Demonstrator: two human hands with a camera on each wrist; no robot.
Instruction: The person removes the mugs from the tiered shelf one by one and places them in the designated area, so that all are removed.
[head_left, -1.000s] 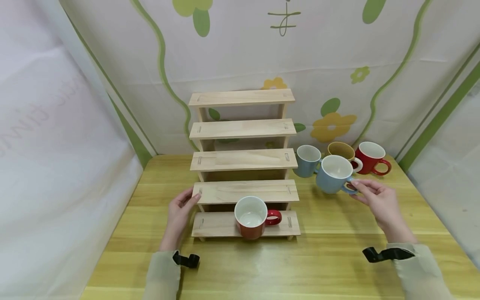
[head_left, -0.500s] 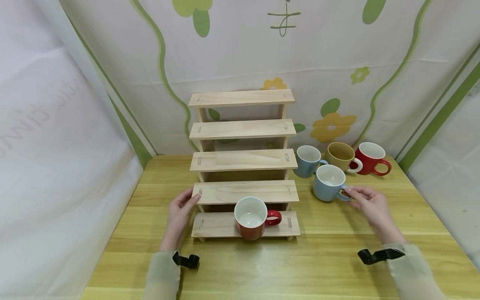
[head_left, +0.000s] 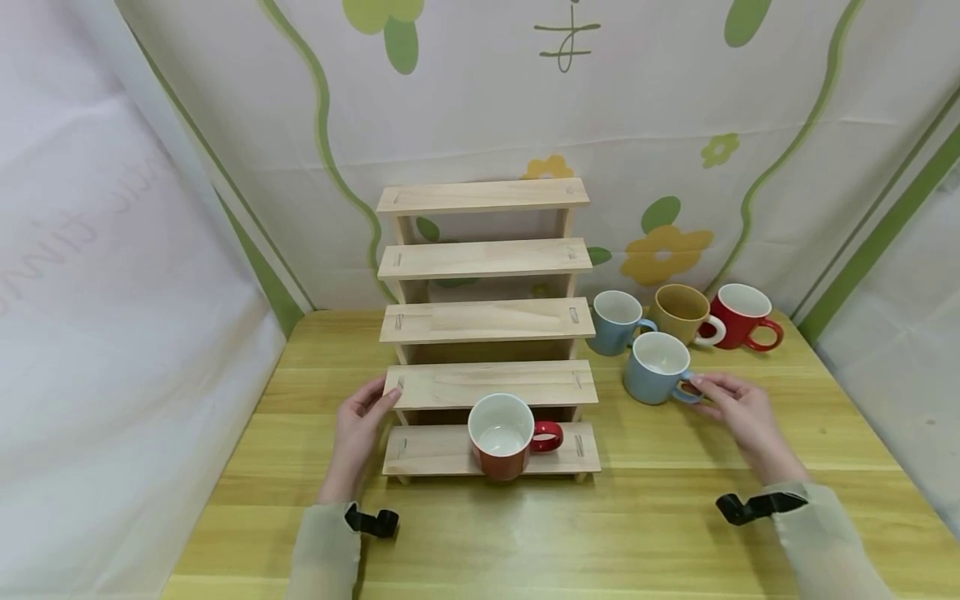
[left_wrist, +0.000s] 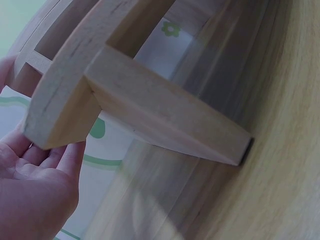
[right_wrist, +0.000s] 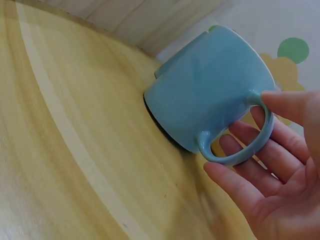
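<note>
My right hand pinches the handle of a light blue mug, which is upright with its base at or just above the tabletop. In the right wrist view the thumb and fingers lie about the mug's looped handle. My left hand grips the left end of the second-lowest step of a wooden tiered shelf, thumb on top. From the left wrist view, its fingers sit under the end of the board. A red mug with a white inside stands on the shelf's lowest step, handle to the right.
Behind the held mug stand another blue mug, a mustard mug with a white handle, and a red mug. All are on the wooden table, right of the shelf. A printed cloth hangs behind.
My right hand has brought the light blue mug down and slightly left, away from the mustard mug; over the last half second it barely moves. My left hand keeps its place on the shelf.
</note>
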